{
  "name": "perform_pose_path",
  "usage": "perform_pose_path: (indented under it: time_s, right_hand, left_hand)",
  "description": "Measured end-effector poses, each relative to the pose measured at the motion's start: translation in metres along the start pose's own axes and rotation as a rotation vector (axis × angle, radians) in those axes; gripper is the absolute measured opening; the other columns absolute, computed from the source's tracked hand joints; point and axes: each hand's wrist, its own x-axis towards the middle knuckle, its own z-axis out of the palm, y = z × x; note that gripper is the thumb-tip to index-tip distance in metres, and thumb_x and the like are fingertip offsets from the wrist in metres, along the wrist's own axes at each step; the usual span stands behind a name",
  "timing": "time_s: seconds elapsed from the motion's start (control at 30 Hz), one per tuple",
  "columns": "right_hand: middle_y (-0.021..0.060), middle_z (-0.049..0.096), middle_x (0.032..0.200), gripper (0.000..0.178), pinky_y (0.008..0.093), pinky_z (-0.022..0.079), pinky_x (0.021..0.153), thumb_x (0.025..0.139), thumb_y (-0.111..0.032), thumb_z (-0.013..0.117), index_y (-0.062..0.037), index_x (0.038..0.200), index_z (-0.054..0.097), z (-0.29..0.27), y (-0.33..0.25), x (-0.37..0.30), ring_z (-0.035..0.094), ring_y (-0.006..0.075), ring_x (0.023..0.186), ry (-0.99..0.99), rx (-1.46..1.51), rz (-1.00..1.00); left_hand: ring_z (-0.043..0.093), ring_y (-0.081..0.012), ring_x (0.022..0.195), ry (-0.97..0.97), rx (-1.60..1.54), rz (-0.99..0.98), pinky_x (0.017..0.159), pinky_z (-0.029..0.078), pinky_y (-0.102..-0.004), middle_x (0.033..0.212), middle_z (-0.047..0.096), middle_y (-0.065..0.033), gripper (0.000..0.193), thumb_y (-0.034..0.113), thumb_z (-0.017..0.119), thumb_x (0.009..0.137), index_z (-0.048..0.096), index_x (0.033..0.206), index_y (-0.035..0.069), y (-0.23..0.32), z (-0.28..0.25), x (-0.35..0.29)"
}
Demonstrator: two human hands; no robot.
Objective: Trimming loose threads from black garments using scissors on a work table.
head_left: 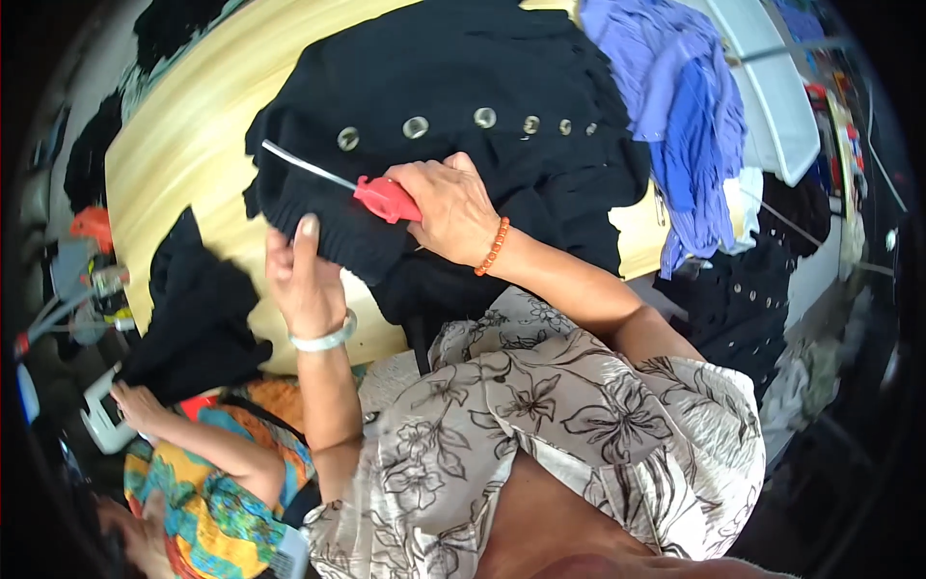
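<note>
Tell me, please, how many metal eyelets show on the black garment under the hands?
6 on the black garment, in a row above the right hand: at and. Folds may hide more.

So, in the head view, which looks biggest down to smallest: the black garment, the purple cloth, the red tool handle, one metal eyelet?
1. Black garment
2. Purple cloth
3. Red tool handle, in the right hand
4. Metal eyelet
</note>
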Motion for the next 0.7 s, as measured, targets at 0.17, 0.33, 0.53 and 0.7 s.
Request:
perform_pose_path:
  time_s: [0.17,0.33,0.53,0.7]
  right_hand:
    - [0.0043,0.061,0.085,0.043,0.0358,0.036,0.075,0.068,-0.011,0.076,-0.0101,0.105,0.055,-0.026,-0.002,-0.010,0.062,0.0222,0.078,-0.009,-0.027,-0.034]
    - [0.0037,0.060,0.080,0.034,0.0351,0.036,0.075,0.075,-0.017,0.072,-0.0096,0.104,0.056,-0.031,-0.019,-0.022,0.060,0.0202,0.076,-0.005,-0.003,-0.057]
    - [0.0018,0.063,0.087,0.033,0.0353,0.035,0.072,0.070,-0.007,0.068,-0.0111,0.101,0.059,-0.052,0.032,-0.027,0.061,0.0203,0.078,0.262,-0.245,0.077]
    - [0.0066,0.065,0.094,0.049,0.0391,0.040,0.072,0.059,0.002,0.067,-0.0088,0.107,0.058,-0.105,0.106,-0.056,0.063,0.0265,0.084,0.345,-0.479,0.296]
  left_hand:
    - [0.032,-0.0409,0.136,-0.226,1.364,0.896,0.109,0.031,-0.0521,0.148,0.030,-0.0257,0.075,0.001,0.061,0.076,0.029,0.144,0.000,-0.017,-0.013,-0.014]
    - [0.059,-0.0340,0.109,-0.637,1.352,0.945,0.108,0.028,-0.0581,0.108,0.062,-0.0165,0.036,0.008,0.065,0.079,0.057,0.113,-0.001,-0.037,-0.015,0.008]
    - [0.064,-0.0354,0.078,-0.826,1.168,0.792,0.075,0.053,-0.0393,0.102,0.064,-0.0186,0.052,0.002,0.075,0.071,0.050,0.115,0.000,-0.031,-0.009,0.003]
    - [0.060,-0.0350,0.080,-0.977,1.424,0.618,0.069,0.051,-0.0421,0.094,0.060,-0.0164,0.072,0.010,0.085,0.061,0.049,0.123,0.004,0.008,0.018,-0.002]
